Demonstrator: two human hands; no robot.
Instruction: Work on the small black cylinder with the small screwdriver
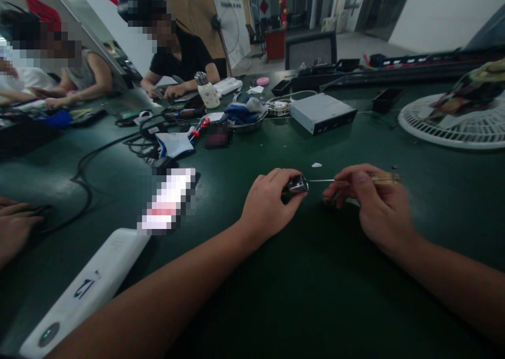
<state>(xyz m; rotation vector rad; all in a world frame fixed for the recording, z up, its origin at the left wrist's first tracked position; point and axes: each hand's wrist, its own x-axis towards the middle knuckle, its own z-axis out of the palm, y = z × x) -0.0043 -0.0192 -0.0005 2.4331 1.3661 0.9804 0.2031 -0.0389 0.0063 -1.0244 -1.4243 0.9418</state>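
Near the middle of the green table, my left hand (268, 198) grips a small dark, shiny cylindrical part (299, 183) between thumb and fingers. Its open-looking end faces right. My right hand (374, 203) is closed around a screwdriver (320, 180) with a thin metal shaft and a yellowish handle. The shaft lies level and points left, its tip at the end of the cylindrical part; whether it goes inside I cannot tell. A small white scrap (316, 165) lies on the table just beyond my hands.
A lit phone (169, 201) and a long white device (87, 285) lie left of my forearm. Beyond are cables (84, 164), a bowl with blue cloth (244, 111), a grey metal box (321, 111) and a white fan grille (453, 130). Several people sit at left; another person's hand (16, 225) rests nearby.
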